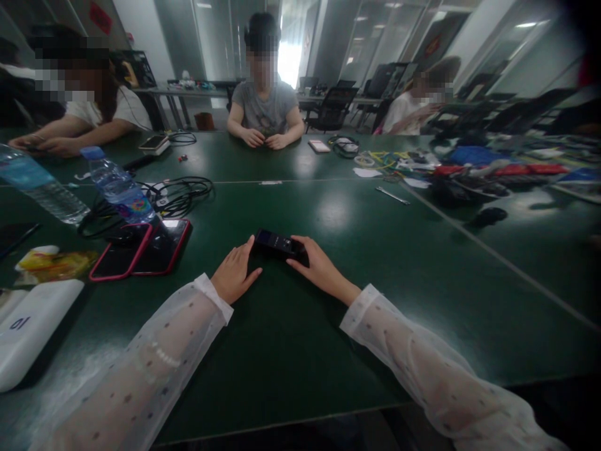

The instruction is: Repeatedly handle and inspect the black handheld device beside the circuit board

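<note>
A small black device (277, 243) with a dark screen and buttons lies on the green table (291, 351) in front of me. My left hand (235, 272) is at its left end, thumb apart from the fingers, with nothing held in it. At the right end, my right hand (317, 263) has its thumb and fingers around the device's edge. Left of my hands lie two phones with red edges, one (169, 250) partly under the other (117, 260).
Water bottles (117, 185), black cables (188, 191) and a white case (37, 332) are on the left. Across the table sits a person (265, 103); others sit left and right. Cables and coloured items (479, 169) lie at the right back.
</note>
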`<act>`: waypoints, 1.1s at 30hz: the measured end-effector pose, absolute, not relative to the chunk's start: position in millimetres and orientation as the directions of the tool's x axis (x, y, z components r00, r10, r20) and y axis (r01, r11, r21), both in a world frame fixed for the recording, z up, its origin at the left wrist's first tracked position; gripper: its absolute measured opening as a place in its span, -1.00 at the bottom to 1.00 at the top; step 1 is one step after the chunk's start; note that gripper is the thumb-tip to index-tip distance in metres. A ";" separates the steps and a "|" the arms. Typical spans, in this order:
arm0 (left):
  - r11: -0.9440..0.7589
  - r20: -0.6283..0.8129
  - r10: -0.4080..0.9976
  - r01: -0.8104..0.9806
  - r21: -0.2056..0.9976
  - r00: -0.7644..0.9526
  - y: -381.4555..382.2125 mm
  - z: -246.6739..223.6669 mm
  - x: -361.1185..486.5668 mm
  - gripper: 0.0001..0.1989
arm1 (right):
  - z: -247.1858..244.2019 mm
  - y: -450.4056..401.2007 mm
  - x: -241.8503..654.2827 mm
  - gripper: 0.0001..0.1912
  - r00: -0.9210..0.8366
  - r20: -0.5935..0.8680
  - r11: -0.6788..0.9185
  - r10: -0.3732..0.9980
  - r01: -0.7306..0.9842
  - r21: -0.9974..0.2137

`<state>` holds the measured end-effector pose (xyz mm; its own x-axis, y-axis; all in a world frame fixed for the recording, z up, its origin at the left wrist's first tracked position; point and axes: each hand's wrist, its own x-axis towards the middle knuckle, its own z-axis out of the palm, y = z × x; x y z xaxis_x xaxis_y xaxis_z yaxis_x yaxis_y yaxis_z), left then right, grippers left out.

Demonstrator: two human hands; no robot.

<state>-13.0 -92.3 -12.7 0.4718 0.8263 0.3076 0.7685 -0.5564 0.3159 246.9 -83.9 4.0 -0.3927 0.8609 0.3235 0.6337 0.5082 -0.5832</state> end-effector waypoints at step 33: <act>-0.573 0.311 0.810 0.782 0.246 0.496 -92.1 -13.0 -13.9 -0.21 | 2.7 -83.2 246.9 -0.44 -0.391 0.342 0.519 0.855 0.623 -0.585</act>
